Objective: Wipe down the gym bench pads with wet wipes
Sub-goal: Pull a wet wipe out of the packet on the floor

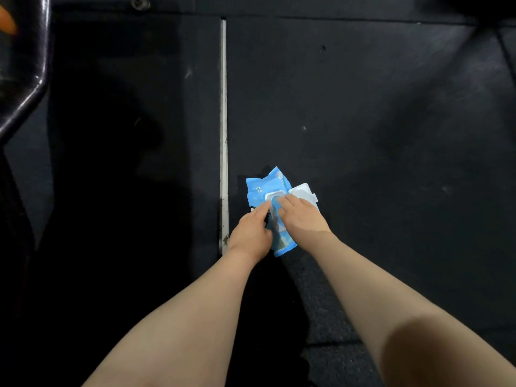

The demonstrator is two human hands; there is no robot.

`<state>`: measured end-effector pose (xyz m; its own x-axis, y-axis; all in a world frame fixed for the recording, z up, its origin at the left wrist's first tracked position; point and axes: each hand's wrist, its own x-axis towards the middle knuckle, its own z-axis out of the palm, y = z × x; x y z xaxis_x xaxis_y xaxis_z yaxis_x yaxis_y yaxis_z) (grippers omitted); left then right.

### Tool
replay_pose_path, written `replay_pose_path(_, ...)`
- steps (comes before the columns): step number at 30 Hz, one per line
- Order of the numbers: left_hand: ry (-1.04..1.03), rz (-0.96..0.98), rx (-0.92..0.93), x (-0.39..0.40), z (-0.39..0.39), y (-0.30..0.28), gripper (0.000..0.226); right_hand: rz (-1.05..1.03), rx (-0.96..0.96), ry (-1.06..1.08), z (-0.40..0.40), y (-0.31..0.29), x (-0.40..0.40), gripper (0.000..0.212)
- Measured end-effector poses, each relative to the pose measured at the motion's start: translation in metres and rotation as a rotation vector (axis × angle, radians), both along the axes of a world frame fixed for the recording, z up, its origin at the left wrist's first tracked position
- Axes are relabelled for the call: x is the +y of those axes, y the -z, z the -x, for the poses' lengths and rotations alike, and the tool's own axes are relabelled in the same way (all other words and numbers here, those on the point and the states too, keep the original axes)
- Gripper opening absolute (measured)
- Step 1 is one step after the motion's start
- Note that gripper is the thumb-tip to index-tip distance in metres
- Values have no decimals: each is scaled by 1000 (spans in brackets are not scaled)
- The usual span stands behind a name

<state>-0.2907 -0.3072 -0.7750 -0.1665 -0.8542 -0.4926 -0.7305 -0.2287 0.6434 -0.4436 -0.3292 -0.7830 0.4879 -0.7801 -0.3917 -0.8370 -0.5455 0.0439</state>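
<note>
A blue pack of wet wipes [264, 188] lies on the dark rubber floor [363, 121], its white plastic lid [303, 192] flipped open to the right. My left hand [251, 233] presses on the pack's left side and holds it down. My right hand [301, 216] reaches over the pack, its fingertips at the opening under the lid. Whether a wipe is pinched there is hidden by the fingers. A glossy black bench pad [25, 65] shows at the far left edge.
A pale metal strip [223, 121] runs straight along the floor just left of the pack. Dark shadow covers the floor to the left. Something orange [7, 22] peeks in at the top left corner.
</note>
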Motion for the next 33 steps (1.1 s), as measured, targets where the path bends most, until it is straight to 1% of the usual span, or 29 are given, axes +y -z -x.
replay_pose_path(2,-12,-11,7,0,0,0,61,-18,-49,57,5,1,-2,34)
replay_pose_path(4,1,-14,7,0,-1,1,63,-53,-127,138,8,-1,-3,32)
replay_pose_path(9,1,2,-6,-4,1,-2,53,-143,-242,303,8,0,-4,27)
replay_pose_path(13,40,13,1,-4,-1,-1,47,-162,-289,384,8,4,-6,14)
replay_pose_path(15,54,-2,43,-3,-2,-1,52,-162,-291,420,7,3,-9,10)
replay_pose_path(18,63,-46,100,-2,-3,-4,62,-161,-340,479,6,2,-12,12)
replay_pose_path(21,101,-37,58,-4,-7,-7,63,-155,-358,554,5,3,-13,11)
replay_pose_path(22,126,-30,34,-5,-9,-8,64,-139,-397,615,3,3,-15,11)
replay_pose_path(24,176,-50,13,-6,-11,-9,69,-89,-538,772,-2,-1,-21,15)
replay_pose_path(26,206,-74,13,-6,-12,-11,77,-54,-641,857,-7,-4,-28,16)
replay_pose_path(30,274,-61,-32,-9,-15,-13,86,-78,-719,962,-12,1,-32,14)
replay_pose_path(33,370,-4,-112,-9,-12,-11,87,-111,-777,1058,-12,4,-32,13)
